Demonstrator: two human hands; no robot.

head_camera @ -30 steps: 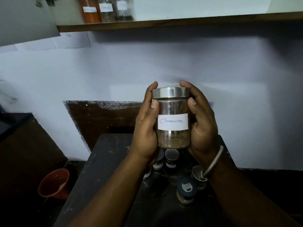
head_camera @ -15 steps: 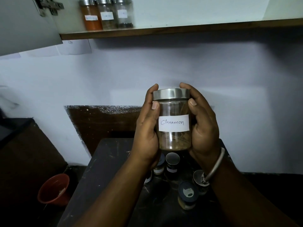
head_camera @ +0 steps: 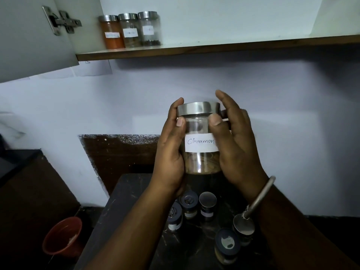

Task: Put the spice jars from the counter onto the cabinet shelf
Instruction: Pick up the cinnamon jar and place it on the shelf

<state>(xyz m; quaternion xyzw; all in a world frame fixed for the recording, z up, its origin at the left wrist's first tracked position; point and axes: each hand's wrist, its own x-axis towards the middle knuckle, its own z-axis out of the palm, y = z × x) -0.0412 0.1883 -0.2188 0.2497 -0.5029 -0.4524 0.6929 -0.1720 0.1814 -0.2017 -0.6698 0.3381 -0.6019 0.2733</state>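
Crowding the bottom of the frame, both forearms reach up from the lower edge over a dark counter (head_camera: 124, 211), the right one ringed by a metal bangle (head_camera: 261, 195). Small spice jars stand on the counter beneath the wrists: a dark-lidded jar (head_camera: 188, 203) and a steel-lidded jar (head_camera: 207, 205) side by side at lower centre, another dark-lidded one (head_camera: 175, 217) just left of them, and two more at lower right (head_camera: 227, 244). An orange bucket (head_camera: 62, 236) sits at lower left, beyond the counter's edge.

Above these, at frame centre, the left hand (head_camera: 171, 151) wraps the side of a glass jar labelled "Cinnamon" (head_camera: 200, 143), thumb on the glass just under its steel lid (head_camera: 198, 109). The right hand (head_camera: 233, 141) cups the other side, thumb pressed on the front glass, fingers loosely spread behind the lid. The jar is upright, held clear of the counter, brown sticks showing in its lower half.

Farther back is a pale wall, and across the top runs the cabinet shelf (head_camera: 214, 48). Three steel-lidded jars (head_camera: 129, 30) stand in a row at its left end, the leftmost filled with orange powder. The open cabinet door (head_camera: 29, 45) with its hinge fills the upper left.
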